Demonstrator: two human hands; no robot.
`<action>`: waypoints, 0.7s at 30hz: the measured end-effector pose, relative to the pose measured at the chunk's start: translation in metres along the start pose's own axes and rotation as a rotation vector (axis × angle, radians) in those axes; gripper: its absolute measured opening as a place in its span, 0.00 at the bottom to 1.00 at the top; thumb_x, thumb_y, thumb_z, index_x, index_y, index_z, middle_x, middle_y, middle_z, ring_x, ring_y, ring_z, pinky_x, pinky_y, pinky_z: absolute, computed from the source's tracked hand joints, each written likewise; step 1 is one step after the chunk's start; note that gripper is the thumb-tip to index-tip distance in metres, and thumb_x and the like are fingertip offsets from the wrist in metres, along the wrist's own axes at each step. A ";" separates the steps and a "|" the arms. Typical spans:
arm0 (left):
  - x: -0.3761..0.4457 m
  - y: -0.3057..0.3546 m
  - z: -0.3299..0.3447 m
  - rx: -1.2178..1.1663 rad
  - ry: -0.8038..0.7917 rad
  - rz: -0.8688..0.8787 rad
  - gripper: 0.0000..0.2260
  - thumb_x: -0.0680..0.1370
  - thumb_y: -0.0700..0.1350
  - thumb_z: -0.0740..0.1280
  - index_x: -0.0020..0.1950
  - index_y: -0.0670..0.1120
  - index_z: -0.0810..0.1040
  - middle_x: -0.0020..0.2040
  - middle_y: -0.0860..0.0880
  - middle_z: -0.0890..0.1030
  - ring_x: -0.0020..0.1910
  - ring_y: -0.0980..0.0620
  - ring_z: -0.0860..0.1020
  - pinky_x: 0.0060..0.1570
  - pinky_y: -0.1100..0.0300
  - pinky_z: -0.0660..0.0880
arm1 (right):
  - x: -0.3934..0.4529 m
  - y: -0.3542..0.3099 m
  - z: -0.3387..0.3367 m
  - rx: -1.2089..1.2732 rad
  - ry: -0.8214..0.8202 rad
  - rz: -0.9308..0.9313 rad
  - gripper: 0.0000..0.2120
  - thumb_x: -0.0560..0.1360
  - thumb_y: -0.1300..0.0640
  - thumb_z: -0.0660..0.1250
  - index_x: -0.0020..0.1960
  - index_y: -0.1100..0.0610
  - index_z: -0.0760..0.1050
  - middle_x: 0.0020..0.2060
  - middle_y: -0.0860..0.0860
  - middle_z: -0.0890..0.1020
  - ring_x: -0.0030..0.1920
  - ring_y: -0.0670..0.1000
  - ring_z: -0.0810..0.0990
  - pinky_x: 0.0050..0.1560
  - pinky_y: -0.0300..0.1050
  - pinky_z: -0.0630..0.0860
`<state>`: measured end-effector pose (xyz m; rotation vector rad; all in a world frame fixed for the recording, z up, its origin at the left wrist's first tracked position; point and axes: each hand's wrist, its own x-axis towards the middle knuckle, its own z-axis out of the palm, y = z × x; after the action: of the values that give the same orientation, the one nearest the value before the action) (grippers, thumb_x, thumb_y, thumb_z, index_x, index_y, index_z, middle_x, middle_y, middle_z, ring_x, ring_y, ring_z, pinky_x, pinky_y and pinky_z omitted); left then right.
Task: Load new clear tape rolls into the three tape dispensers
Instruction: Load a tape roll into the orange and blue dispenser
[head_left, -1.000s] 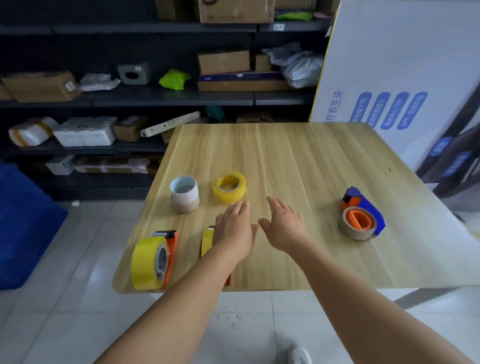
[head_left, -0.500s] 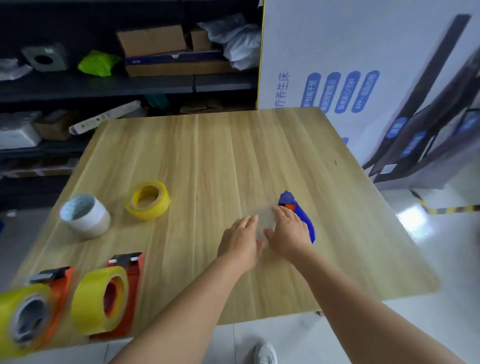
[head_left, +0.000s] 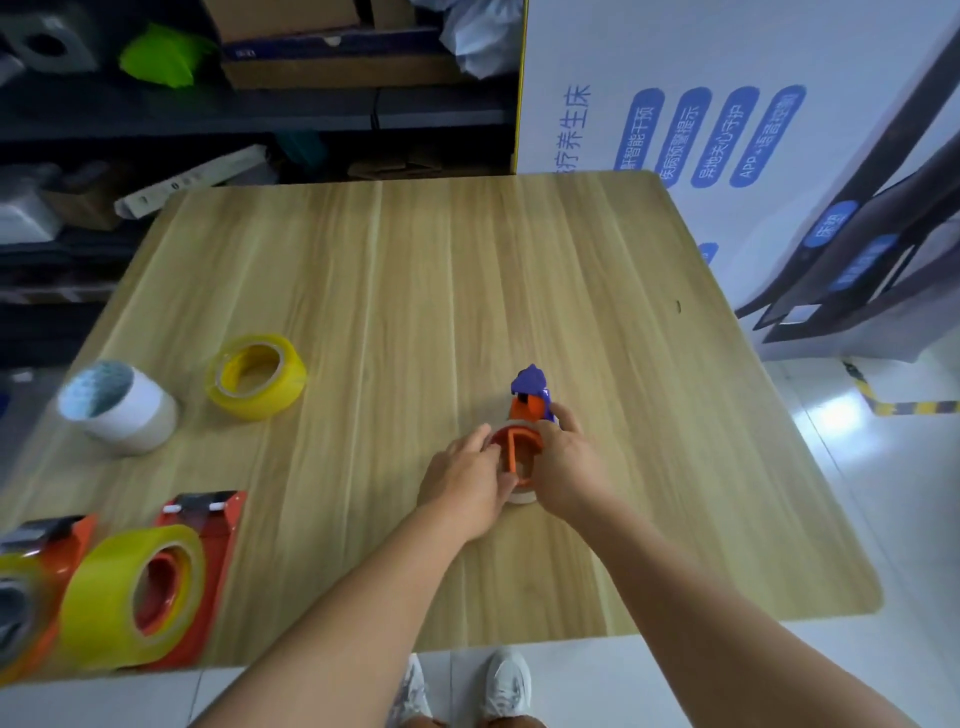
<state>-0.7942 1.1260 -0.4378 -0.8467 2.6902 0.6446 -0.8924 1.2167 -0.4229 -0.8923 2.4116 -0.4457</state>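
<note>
Three dispensers sit on the counter (head_left: 467, 270): two orange ones (head_left: 208, 566) at the near-left edge carrying yellow rolls, and a blue-and-orange dispenser (head_left: 527, 402) mid-counter, gripped by left hand (head_left: 465, 480) and right hand (head_left: 569, 465) together. Two loose rolls, white (head_left: 119, 408) and yellow (head_left: 256, 376), lie left.

A blue-and-orange tape dispenser (head_left: 529, 400) lies flat mid-surface, a pale roll (head_left: 521, 492) on its orange hub. Two orange dispensers (head_left: 205, 525) stand at the near-left edge, carrying yellow rolls (head_left: 130, 592). Beyond them lie a loose yellow roll (head_left: 257, 375) and a white roll (head_left: 117, 406).
</note>
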 end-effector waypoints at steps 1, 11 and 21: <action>-0.001 -0.008 -0.002 0.023 0.009 -0.029 0.21 0.81 0.54 0.56 0.72 0.47 0.68 0.79 0.50 0.55 0.76 0.48 0.57 0.72 0.54 0.58 | 0.002 -0.005 0.004 0.002 -0.001 -0.028 0.16 0.74 0.59 0.64 0.62 0.56 0.72 0.75 0.49 0.59 0.59 0.53 0.77 0.46 0.42 0.71; -0.017 -0.070 -0.021 -0.022 0.181 -0.245 0.19 0.79 0.53 0.61 0.67 0.47 0.73 0.65 0.48 0.73 0.64 0.47 0.71 0.61 0.54 0.70 | 0.030 -0.033 0.029 -0.052 -0.008 -0.136 0.23 0.79 0.57 0.60 0.72 0.47 0.64 0.76 0.48 0.58 0.70 0.55 0.68 0.59 0.49 0.74; 0.008 -0.071 -0.030 -0.187 0.094 -0.308 0.24 0.79 0.49 0.64 0.72 0.45 0.62 0.67 0.45 0.73 0.64 0.44 0.73 0.56 0.51 0.72 | 0.023 -0.070 0.041 -0.334 0.048 -0.308 0.32 0.75 0.38 0.58 0.74 0.50 0.59 0.72 0.47 0.65 0.75 0.53 0.52 0.73 0.52 0.46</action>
<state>-0.7611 1.0557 -0.4389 -1.3375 2.5269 0.8065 -0.8485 1.1456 -0.4315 -1.4247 2.4392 -0.1739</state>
